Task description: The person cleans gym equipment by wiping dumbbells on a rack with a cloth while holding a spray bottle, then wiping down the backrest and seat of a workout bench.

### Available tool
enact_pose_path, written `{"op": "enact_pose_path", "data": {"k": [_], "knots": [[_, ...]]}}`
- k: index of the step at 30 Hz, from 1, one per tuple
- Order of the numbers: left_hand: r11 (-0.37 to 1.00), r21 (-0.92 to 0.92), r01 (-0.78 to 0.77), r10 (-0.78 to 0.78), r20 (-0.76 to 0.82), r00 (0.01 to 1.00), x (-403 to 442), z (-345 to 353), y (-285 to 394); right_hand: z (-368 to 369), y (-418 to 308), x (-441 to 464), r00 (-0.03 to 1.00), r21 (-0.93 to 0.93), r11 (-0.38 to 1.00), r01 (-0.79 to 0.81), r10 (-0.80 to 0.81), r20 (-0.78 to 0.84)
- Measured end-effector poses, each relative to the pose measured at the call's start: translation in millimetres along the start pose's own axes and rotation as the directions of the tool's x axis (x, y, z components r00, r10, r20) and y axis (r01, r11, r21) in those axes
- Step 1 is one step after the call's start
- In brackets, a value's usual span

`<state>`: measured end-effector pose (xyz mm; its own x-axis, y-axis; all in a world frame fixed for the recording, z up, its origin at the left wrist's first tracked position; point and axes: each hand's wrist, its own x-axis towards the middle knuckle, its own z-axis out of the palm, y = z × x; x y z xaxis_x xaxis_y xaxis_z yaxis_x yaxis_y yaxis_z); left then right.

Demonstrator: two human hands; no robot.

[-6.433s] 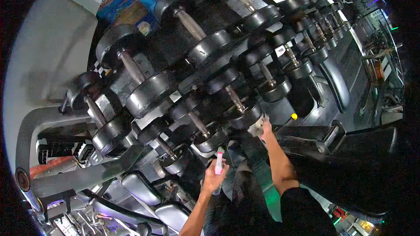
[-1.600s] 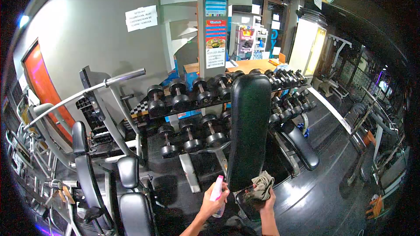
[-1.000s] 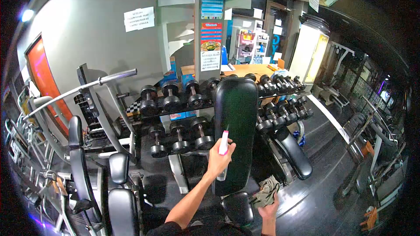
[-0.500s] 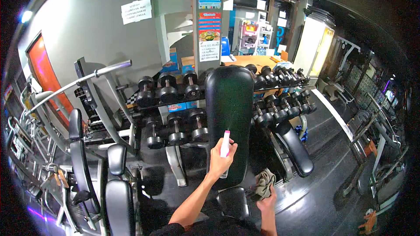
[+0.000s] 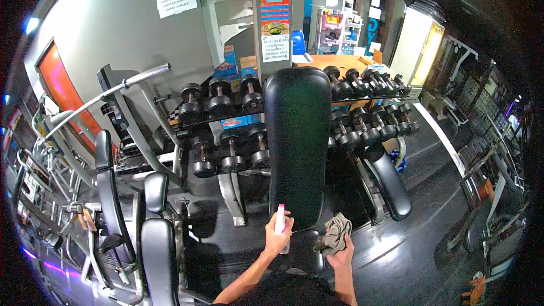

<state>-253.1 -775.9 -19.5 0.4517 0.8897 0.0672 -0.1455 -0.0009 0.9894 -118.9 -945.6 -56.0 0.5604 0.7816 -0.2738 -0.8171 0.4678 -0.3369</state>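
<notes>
My left hand point(image 5: 276, 236) is wrapped round a clear spray bottle with a white and pink head point(image 5: 280, 219), held upright in front of the lower part of a black padded backrest point(image 5: 297, 141). The backrest stands nearly upright before me, with its small black seat point(image 5: 309, 239) below it, partly hidden. My right hand point(image 5: 341, 255) grips a crumpled grey-green cloth point(image 5: 336, 233) to the right of the seat, apart from the backrest. Some of its fingers are hidden behind the cloth.
Behind the backrest runs a two-tier dumbbell rack point(image 5: 218, 118). Another black bench point(image 5: 389, 187) leans at the right of it. Weight machines with black pads point(image 5: 157, 260) stand at the left. A wooden counter point(image 5: 317, 61) and a pillar with posters point(image 5: 275, 28) are farther back.
My left hand has moved down the backrest with the bottle since half a second ago. My right hand still holds the cloth, now slightly higher and closer to the seat. The camera view has shifted.
</notes>
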Motion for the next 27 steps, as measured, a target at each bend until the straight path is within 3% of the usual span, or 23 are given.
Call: {"op": "enact_pose_path", "data": {"k": [1, 5, 7, 12, 15, 18, 23, 27], "knots": [[1.000, 0.005, 0.005, -0.005, -0.003, 1.000, -4, -1, -2, 7, 1, -4, 1.000, -0.057, 0.998, 0.015, -0.016, -0.011], [0.996, 0.035, 0.084, -0.085, 0.021, 0.996, -23, -12, -18, -6, -3, 0, 0.999, -0.002, 1.000, -0.016, 0.016, -0.039], [0.988, 0.147, 0.048, -0.051, 0.014, 0.999, -31, -18, -33, -5, -6, 1, 0.996, 0.026, 0.998, -0.054, 0.055, -0.073], [0.975, 0.141, 0.169, -0.172, 0.011, 0.985, -54, -29, -56, -7, -10, -2, 0.998, 0.033, 0.999, -0.040, 0.042, -0.045], [0.953, 0.154, 0.262, -0.269, 0.027, 0.963, -62, -36, -67, -13, -8, -4, 0.991, 0.040, 0.998, -0.039, 0.044, -0.123], [0.930, 0.304, 0.207, -0.224, 0.020, 0.974, -66, -46, -98, -28, -7, -5, 0.989, 0.098, 0.992, -0.080, 0.092, -0.116], [0.932, 0.309, 0.188, -0.208, 0.033, 0.978, -71, -48, -98, -21, -6, -11, 0.987, -0.011, 0.993, -0.119, 0.117, -0.109], [0.933, 0.269, 0.239, -0.264, 0.060, 0.963, -79, -52, -96, -29, -1, -12, 0.980, 0.061, 0.991, -0.119, 0.127, -0.154]]}}
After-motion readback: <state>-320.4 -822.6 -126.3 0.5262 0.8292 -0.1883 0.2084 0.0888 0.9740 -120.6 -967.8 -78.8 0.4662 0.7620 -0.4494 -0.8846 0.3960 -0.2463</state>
